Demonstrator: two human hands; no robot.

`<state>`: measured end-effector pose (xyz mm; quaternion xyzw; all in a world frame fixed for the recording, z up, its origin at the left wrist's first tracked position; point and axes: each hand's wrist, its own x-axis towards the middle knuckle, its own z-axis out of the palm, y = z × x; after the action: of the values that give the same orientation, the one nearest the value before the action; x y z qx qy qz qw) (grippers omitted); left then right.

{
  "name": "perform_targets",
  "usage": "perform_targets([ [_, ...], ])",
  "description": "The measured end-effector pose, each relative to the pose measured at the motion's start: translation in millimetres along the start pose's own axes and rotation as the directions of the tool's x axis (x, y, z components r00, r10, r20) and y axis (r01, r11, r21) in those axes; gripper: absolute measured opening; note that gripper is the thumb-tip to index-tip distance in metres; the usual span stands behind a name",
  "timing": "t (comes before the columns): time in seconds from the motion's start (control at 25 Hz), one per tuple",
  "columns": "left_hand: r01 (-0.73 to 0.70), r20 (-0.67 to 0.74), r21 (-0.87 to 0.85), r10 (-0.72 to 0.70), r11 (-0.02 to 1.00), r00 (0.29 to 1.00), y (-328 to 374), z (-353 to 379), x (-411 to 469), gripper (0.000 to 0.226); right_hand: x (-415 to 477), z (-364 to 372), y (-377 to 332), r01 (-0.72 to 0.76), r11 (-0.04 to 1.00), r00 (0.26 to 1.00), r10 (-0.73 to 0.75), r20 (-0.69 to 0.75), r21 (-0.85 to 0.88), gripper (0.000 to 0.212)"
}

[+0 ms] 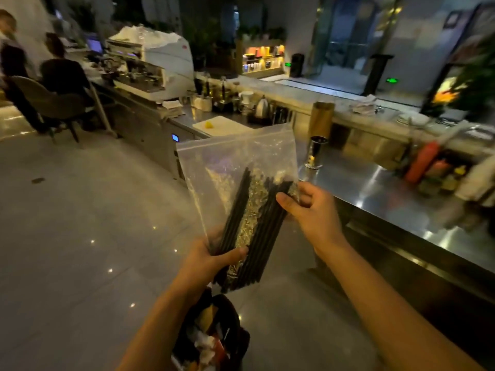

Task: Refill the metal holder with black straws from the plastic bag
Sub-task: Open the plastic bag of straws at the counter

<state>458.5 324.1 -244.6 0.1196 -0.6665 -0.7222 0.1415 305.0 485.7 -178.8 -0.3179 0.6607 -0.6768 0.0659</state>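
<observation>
A clear zip plastic bag [235, 159] hangs upright in front of me, in the air over the floor. Several black straws [241, 210] lie in its lower half. My left hand [209, 261] grips the bag's bottom end around the straws. My right hand [310, 207] pinches the bag's right edge at the straws' upper ends. The metal holder [315, 156], a shiny upright cylinder, stands on the steel counter [375, 194] just beyond and to the right of the bag. I cannot see inside it.
An open bin [211, 336] full of rubbish sits on the floor below my arms. Sauce bottles [423, 162] crowd the counter's right end. A brown paper tube [321, 119], a kettle [261, 104], a cutting board [219, 125] and a coffee machine [152, 68] stand farther back. Two people sit far left.
</observation>
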Motion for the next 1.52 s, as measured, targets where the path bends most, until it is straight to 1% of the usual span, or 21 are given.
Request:
perform_targets([
  [0.08,0.011,0.038,0.012,-0.011,1.000,0.999,-7,7,10,0.039,-2,-2,5,0.021,0.996,0.998,-0.027,-0.061,-0.088,0.017],
  [0.16,0.051,0.088,0.025,-0.053,0.998,0.995,-15,15,19,0.039,-2,-6,11,0.030,0.990,0.995,-0.042,-0.094,-0.136,0.014],
  [0.24,0.075,0.124,0.024,-0.078,0.997,0.989,-21,23,28,0.047,1,-14,15,0.032,0.985,0.991,-0.053,-0.120,-0.171,0.017],
  [0.32,0.083,0.137,0.015,-0.085,0.996,0.987,-25,30,39,0.059,9,-22,20,0.035,0.981,0.989,-0.062,-0.134,-0.193,0.014],
  [0.4,0.093,0.145,0.007,-0.093,0.996,0.985,-27,39,56,0.061,20,-35,29,0.038,0.978,0.984,-0.072,-0.163,-0.205,0.008],
  [0.52,0.132,0.124,0.004,-0.131,0.991,0.984,-30,56,88,0.055,44,-59,50,0.025,0.974,0.978,-0.070,-0.194,-0.226,0.027],
  [0.6,0.127,0.123,0.006,-0.127,0.992,0.984,-32,72,111,0.049,63,-79,64,0.012,0.973,0.975,-0.063,-0.214,-0.232,0.030],
  [0.76,0.090,0.064,-0.082,-0.085,0.993,0.994,-32,107,163,0.033,111,-130,87,0.032,0.971,0.984,-0.072,-0.163,-0.239,0.018],
  [0.84,0.071,-0.050,-0.096,-0.076,0.993,0.996,-32,124,190,0.029,134,-156,95,0.048,0.972,0.989,-0.078,-0.127,-0.229,0.016],
  [0.92,0.040,-0.172,-0.130,-0.062,0.991,0.983,-29,138,213,0.042,153,-173,106,0.042,0.975,0.996,-0.060,-0.072,-0.219,0.018],
  [0.96,0.012,-0.215,-0.137,-0.042,0.990,0.976,-27,143,222,0.050,160,-178,111,0.031,0.977,0.999,-0.039,-0.032,-0.212,0.018],
  [1.0,-0.022,-0.247,-0.123,-0.009,0.992,0.969,-26,149,232,0.052,166,-183,116,0.017,0.979,1.000,-0.014,0.014,-0.203,0.016],
  [1.08,-0.073,-0.311,-0.075,0.046,0.995,0.949,-25,160,251,0.044,179,-192,126,-0.017,0.982,0.996,0.034,0.087,-0.190,0.014],
  [1.2,-0.084,-0.403,-0.009,0.073,0.996,0.912,-25,170,282,0.026,204,-204,136,-0.097,0.985,0.988,0.113,0.106,-0.144,0.029],
  [1.28,-0.067,-0.403,0.043,0.079,0.997,0.912,-29,172,306,0.017,226,-211,140,-0.099,0.990,0.991,0.107,0.082,-0.097,0.039],
  [1.36,-0.064,-0.368,0.100,0.096,0.993,0.925,-34,169,331,0.013,253,-218,142,-0.033,0.994,0.998,0.038,0.054,-0.099,0.043],
  [1.44,-0.088,-0.334,0.146,0.133,0.985,0.933,-40,161,357,0.015,281,-222,143,0.055,0.983,0.997,-0.046,0.058,-0.176,0.045],
  [1.52,-0.103,-0.312,0.162,0.150,0.981,0.938,-47,147,386,0.020,310,-218,146,0.120,0.945,0.991,-0.094,0.097,-0.305,0.039],
])
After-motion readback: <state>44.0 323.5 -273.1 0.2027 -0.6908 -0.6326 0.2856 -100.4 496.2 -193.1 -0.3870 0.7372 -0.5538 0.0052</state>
